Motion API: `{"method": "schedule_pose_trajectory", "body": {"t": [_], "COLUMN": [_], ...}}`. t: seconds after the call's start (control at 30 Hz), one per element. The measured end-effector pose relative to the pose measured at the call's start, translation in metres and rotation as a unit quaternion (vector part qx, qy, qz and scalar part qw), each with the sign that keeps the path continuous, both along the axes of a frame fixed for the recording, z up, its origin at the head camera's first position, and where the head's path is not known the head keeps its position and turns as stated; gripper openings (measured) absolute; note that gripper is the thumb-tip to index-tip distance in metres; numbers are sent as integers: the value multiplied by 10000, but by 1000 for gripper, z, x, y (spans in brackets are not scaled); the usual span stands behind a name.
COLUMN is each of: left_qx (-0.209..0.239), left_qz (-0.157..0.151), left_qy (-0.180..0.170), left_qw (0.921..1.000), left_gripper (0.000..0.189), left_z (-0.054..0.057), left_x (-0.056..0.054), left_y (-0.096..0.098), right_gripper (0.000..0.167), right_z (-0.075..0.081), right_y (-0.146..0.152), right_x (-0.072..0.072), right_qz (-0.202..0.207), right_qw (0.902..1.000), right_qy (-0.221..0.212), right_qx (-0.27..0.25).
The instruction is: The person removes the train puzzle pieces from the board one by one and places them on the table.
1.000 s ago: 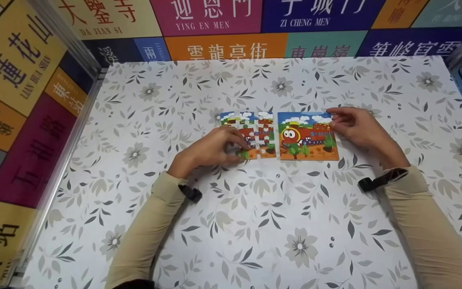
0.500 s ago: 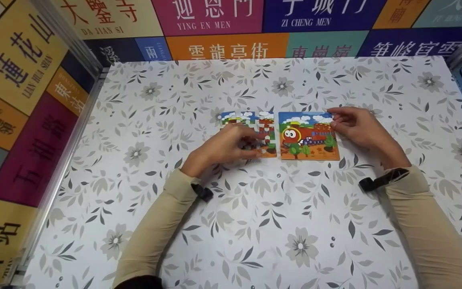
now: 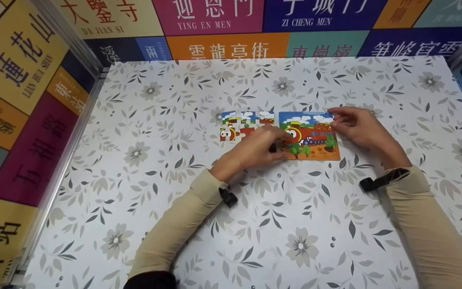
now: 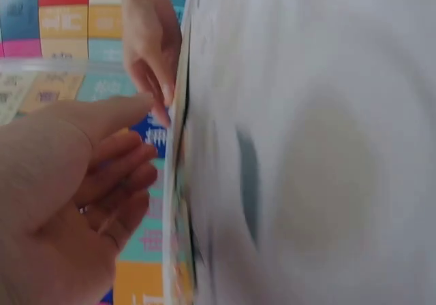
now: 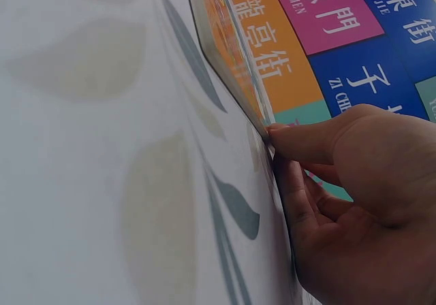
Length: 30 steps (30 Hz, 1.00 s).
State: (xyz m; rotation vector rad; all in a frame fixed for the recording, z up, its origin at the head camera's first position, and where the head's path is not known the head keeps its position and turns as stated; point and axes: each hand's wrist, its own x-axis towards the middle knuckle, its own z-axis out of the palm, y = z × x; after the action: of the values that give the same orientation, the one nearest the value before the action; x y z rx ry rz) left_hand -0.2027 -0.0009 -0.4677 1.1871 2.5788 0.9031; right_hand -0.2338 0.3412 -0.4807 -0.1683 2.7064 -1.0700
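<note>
Several jigsaw pieces point(image 3: 227, 134) with parts of a red train lie in a loose square with small gaps in the head view. To their right is a flat square train picture board point(image 3: 315, 134). My left hand point(image 3: 253, 149) is over the lower right pieces and hides them. Its fingertips reach the board's left edge; in the left wrist view the thumb and loosely bent fingers have nothing between them. At the board's upper right corner, my right hand point(image 3: 357, 126) pinches the edge with thumb and forefinger. The right wrist view has that thumb point(image 5: 300, 140) against the board's rim.
A white table point(image 3: 303, 208) with a grey leaf and flower print lies under everything. Coloured panels with large lettering point(image 3: 227, 46) stand along the back, with more at the left and right sides. Each wrist wears a black strap point(image 3: 379, 182).
My left hand has slid right across the jigsaw pieces to the picture board's left edge, uncovering the pieces at the left. The right hand and the board have stayed in place.
</note>
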Motion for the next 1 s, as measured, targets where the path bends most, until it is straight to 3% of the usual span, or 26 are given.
{"method": "schedule_pose_trajectory", "body": {"t": [0.33, 0.63, 1.0], "left_qx": [-537, -492, -469], "left_qz": [497, 593, 768], "left_qy": [112, 111, -328], "left_qw": [9973, 9970, 9954], "left_gripper": [39, 44, 52], "left_z": [0, -1, -2], "left_x": [16, 17, 15], "left_y": [19, 17, 15], "right_gripper": [51, 50, 51], "right_z": [-1, 2, 3], "right_y": [-1, -2, -3], "right_x": [1, 0, 1], "right_qz": [-31, 15, -6], "right_qw": [10000, 10000, 10000], "right_qy": [-21, 49, -2], "right_qx": [54, 27, 96]}}
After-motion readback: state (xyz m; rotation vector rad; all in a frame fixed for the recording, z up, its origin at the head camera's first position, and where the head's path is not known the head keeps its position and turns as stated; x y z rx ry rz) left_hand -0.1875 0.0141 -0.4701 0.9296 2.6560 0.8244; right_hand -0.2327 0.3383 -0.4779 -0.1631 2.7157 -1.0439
